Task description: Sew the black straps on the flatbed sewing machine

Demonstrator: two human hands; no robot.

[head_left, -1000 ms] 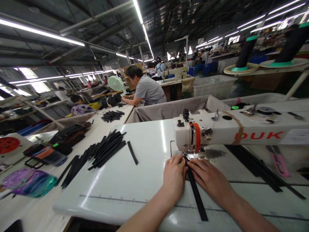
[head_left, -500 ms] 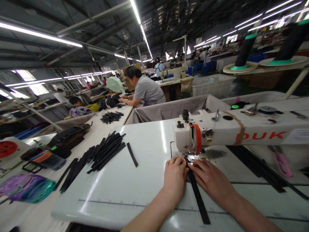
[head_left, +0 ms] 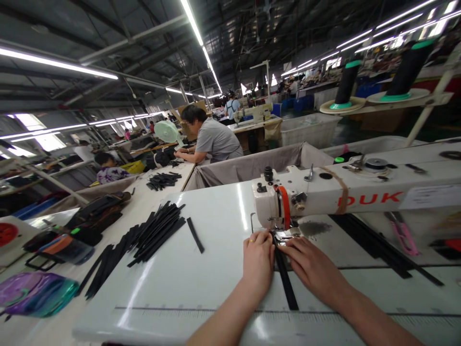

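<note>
A long black strip (head_left: 287,285) lies on the white sewing table (head_left: 201,283), running from the table's front up under the presser foot of the white sewing machine (head_left: 345,197). My left hand (head_left: 258,262) rests flat on the left side of the strip, fingers together, a ring on one finger. My right hand (head_left: 309,264) lies on the strip's right side, fingertips right at the needle. Both press the strip against the table.
A heap of black strips (head_left: 153,233) and one loose strip (head_left: 195,235) lie to the left. Bags and pouches (head_left: 65,245) sit at the far left. Pink snips (head_left: 403,234) lie behind the machine arm. Other people (head_left: 212,139) work at tables beyond a grey cloth bin (head_left: 252,166).
The strip has fed further under the presser foot, so less of it shows at the table's front. Both hands stay beside it at the needle. The camera has shifted slightly.
</note>
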